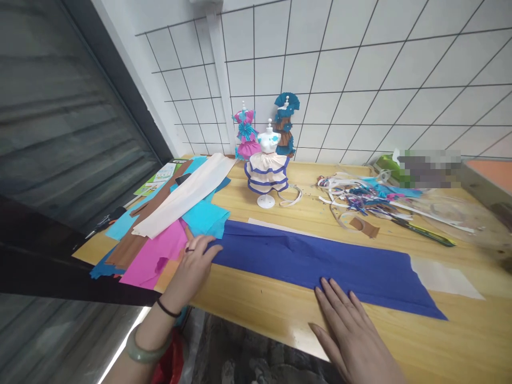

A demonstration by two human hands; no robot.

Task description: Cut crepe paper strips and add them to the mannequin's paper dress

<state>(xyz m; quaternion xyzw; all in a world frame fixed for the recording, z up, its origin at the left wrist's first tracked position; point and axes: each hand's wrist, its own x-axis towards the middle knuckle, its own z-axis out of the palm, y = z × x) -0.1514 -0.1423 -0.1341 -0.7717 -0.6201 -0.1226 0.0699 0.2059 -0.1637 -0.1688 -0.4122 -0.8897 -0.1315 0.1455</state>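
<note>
A long strip of dark blue crepe paper [320,261] lies spread across the wooden table [260,298]. My left hand [192,266] rests at its left end, fingers stretched out and touching the paper's edge. My right hand [352,330] lies flat on the table at the strip's near edge, fingertips on the paper, holding nothing. Under the blue strip a white sheet [448,277] sticks out at the right.
A pile of pink, light blue, brown and cream paper sheets [168,218] lies at the left. Three small dress-form mannequins [267,165] in paper dresses stand at the back by the tiled wall. Paper scraps and ribbons [360,197] and a green-handled tool [428,232] lie at the right.
</note>
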